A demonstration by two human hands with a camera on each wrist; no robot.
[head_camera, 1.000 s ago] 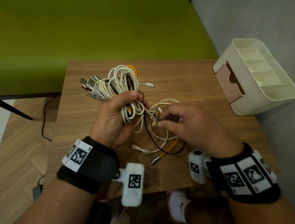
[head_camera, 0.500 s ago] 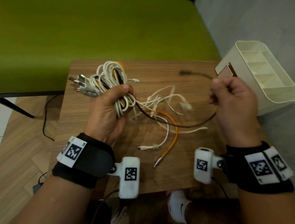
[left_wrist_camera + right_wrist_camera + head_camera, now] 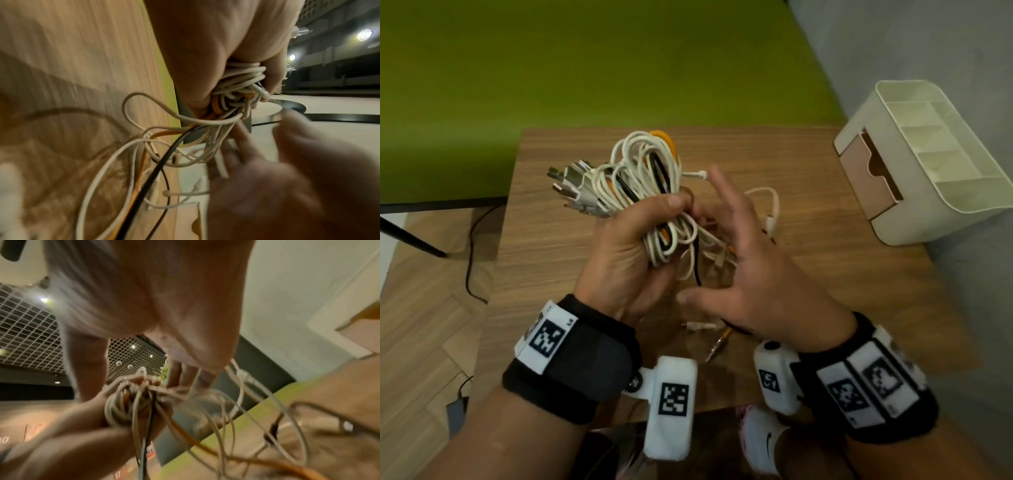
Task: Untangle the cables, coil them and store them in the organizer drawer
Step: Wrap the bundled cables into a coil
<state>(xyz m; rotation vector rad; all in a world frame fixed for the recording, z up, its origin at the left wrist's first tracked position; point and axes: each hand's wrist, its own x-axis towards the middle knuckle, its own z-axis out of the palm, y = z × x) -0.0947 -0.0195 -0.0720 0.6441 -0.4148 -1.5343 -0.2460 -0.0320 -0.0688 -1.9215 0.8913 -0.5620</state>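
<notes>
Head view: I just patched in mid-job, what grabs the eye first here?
The tangled cable bundle of white, orange and black leads, gripped in the left hand above the middle of the wooden table. The right hand is beside it, fingers spread, holding nothing. At the table's right edge stands the cream organizer, its drawer part open.

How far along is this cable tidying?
Early. Nothing looks stored: the organizer drawer is shut. The left hand grips the tangled cable bundle; the open right hand reaches into loose strands. Untangling, coiling and storing all remain.
</notes>
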